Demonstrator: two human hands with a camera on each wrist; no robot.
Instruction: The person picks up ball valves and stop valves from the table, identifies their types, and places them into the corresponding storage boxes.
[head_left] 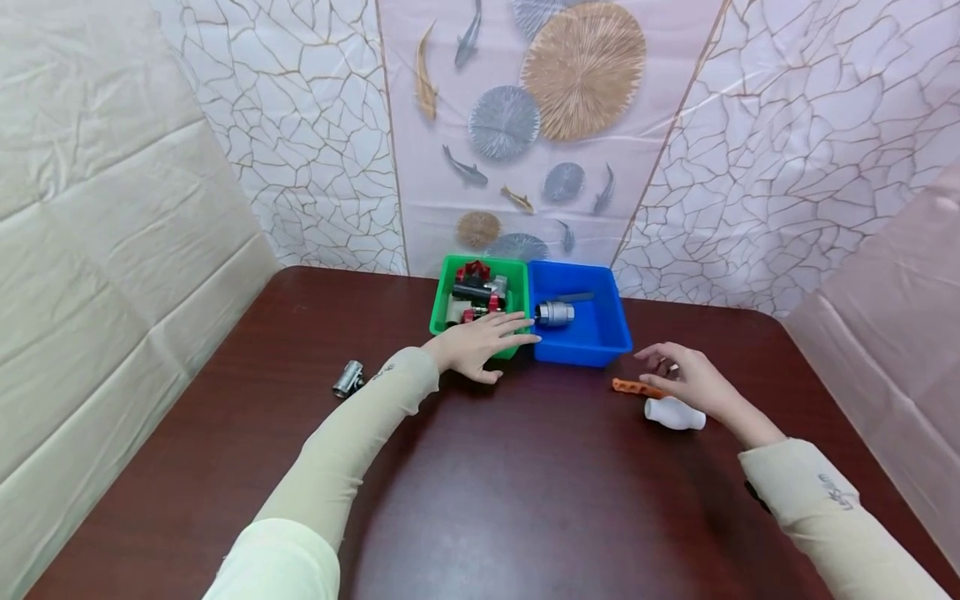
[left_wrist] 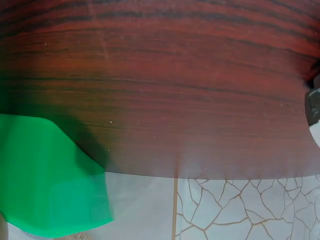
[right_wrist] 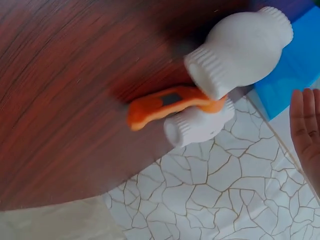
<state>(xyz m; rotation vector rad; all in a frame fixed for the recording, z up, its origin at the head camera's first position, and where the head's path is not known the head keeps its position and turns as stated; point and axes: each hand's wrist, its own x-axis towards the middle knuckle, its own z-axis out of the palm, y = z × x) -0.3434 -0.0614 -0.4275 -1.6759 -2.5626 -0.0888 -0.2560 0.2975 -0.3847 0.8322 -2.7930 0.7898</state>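
Note:
My left hand [head_left: 480, 343] reaches over the front rim of the green bin [head_left: 442, 292], fingers spread and pointing toward the blue bin [head_left: 581, 354]. Nothing shows in its grasp. My right hand [head_left: 686, 379] hovers beside a white plastic valve with an orange handle [head_left: 633, 387]; the hand covers part of that valve. Closer to me lies a white bulging pipe fitting [head_left: 675, 413] with ribbed ends. In the right wrist view, fingers [right_wrist: 302, 120] extend at the right edge, apart from the orange-handled white valve [right_wrist: 200, 127] and the white fitting [right_wrist: 245, 47].
Inside the green bin are several valves and fittings with red and black parts. A metal valve [head_left: 557, 314] with a grey lever lies in the blue bin. Another small metal valve [head_left: 348, 379] rests on the brown table [head_left: 487, 500] at left. Patterned cloth [head_left: 322, 125] hangs behind.

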